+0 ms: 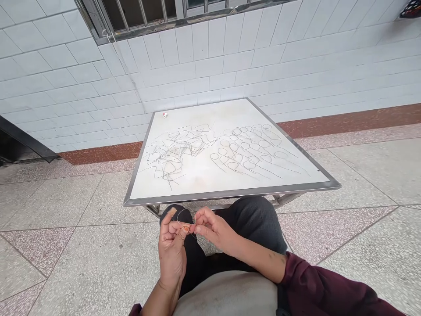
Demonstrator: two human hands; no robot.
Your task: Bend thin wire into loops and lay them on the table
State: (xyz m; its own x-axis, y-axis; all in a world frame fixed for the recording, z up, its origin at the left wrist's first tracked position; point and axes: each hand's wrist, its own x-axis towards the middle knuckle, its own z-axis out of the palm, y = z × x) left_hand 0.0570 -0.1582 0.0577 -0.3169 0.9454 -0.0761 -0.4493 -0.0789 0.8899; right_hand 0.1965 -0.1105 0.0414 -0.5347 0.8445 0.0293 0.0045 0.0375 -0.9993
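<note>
A thin wire bends into a round loop between my hands, over my knees. My left hand pinches it between thumb and fingers; a tan strip wraps the tip of one finger. From the right, my right hand has its fingertips closed on the same wire, touching the left fingertips. Beyond the hands, on the white table, lies a tangle of crooked wires at the left. Several looped wires, each with a round loop and a straight tail, are spread at the right.
A small red and white object sits at the table's far left corner. The table's grey metal edge runs just past my knees. Behind stands a white tiled wall with a barred window. Speckled floor tiles surround the table.
</note>
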